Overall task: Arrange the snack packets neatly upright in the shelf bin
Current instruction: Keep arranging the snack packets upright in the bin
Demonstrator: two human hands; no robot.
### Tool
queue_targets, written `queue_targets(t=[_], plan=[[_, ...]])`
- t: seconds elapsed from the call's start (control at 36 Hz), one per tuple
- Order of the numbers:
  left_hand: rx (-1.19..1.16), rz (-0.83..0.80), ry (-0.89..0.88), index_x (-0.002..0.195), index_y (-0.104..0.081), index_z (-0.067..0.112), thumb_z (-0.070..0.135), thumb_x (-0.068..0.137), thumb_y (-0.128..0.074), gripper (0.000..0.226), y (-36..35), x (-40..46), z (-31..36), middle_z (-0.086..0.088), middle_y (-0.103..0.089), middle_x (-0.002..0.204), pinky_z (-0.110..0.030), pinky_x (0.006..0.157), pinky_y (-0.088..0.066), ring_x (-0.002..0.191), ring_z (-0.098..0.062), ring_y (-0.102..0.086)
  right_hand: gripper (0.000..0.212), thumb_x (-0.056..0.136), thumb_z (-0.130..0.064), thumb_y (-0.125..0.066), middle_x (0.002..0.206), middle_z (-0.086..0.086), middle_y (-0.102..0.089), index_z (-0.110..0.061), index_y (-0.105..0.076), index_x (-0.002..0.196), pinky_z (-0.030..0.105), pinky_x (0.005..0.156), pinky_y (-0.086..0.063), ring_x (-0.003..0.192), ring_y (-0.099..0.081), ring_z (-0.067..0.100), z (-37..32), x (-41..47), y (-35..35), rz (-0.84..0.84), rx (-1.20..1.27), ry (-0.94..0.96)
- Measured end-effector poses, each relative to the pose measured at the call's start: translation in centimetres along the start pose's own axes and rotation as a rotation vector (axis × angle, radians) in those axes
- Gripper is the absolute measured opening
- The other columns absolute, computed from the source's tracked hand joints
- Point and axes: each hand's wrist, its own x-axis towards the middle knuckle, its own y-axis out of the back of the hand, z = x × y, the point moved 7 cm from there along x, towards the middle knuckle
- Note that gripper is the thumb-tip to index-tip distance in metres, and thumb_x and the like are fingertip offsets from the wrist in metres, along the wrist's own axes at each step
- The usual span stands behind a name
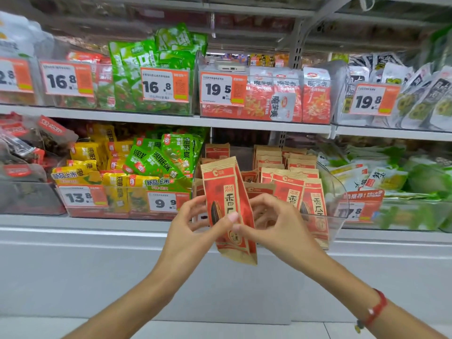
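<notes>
A red and brown paper snack packet (pixel 228 204) is held upright in front of the lower shelf, tilted slightly left. My left hand (pixel 195 226) pinches its left edge, thumb across the front. My right hand (pixel 271 221) grips its right side, fingers curled behind it. Behind them stands a clear plastic shelf bin (pixel 337 192) with several matching packets (pixel 291 189), most upright in rows, some leaning at the front left.
Neighbouring bins hold yellow and green packets (pixel 146 165) to the left and pale green bags (pixel 391 177) to the right. Orange price tags (pixel 166 204) hang on the bin fronts. An upper shelf (pixel 171 119) carries more bins. The white shelf base (pixel 97 265) lies below.
</notes>
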Motion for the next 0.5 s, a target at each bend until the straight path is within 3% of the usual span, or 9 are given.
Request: queue_targets(t=[0.08,0.17,0.25,0.33,0.5], plan=[[0.028,-0.015,0.033,0.115,-0.053,0.039,0.054,0.05,-0.081,0.073,-0.3,-0.2,0.0,0.021,-0.059,0.106,-0.004,0.057,-0.046,0.091,0.004,-0.062,0.038,0.065,-0.038,-0.085,0.082,-0.007,-0.069,-0.027,-0.059,0.092,0.025,0.064,-0.055,0.07,-0.065,0.007,-0.7,-0.8,-0.9,-0.064,-0.024,0.056],[0.042,-0.101,0.063,0.108,-0.063,0.041,0.065,0.049,-0.085,0.066,-0.2,0.3,-0.5,0.015,-0.068,0.104,-0.012,0.069,-0.051,0.089,0.0,-0.068,0.046,0.066,-0.041,-0.083,0.092,-0.004,-0.069,-0.022,-0.056,0.098,0.031,0.073,-0.058,0.078,-0.068,0.01,-0.7,-1.2,-1.6,-0.238,0.041,-0.023],[0.002,-0.27,0.129,0.11,-0.067,0.035,0.057,0.056,-0.076,0.059,-0.4,0.1,-0.6,0.01,-0.073,0.104,-0.016,0.071,-0.055,0.095,-0.002,-0.069,0.041,0.078,-0.038,-0.07,0.094,0.002,-0.071,-0.009,-0.057,0.104,0.034,0.077,-0.059,0.084,-0.07,0.016,-0.6,-1.6,-1.7,-0.384,0.241,-0.145],[0.032,-0.367,0.153,0.112,-0.067,0.035,0.054,0.061,-0.072,0.054,-0.5,-0.1,-0.5,0.013,-0.074,0.103,-0.014,0.069,-0.052,0.098,0.0,-0.068,0.034,0.083,-0.037,-0.061,0.09,-0.002,-0.072,-0.013,-0.062,0.107,0.032,0.077,-0.059,0.082,-0.069,0.018,-0.7,-1.5,-1.0,-0.308,0.359,-0.185],[0.11,-0.418,0.193,0.111,-0.067,0.034,0.057,0.046,-0.077,0.07,-1.1,-0.5,-1.4,0.017,-0.072,0.105,-0.019,0.076,-0.056,0.1,0.001,-0.067,0.021,0.085,-0.03,-0.065,0.084,0.0,-0.074,-0.019,-0.068,0.103,0.025,0.069,-0.059,0.071,-0.07,0.015,-0.3,-1.2,0.3,-0.092,0.418,-0.188]])
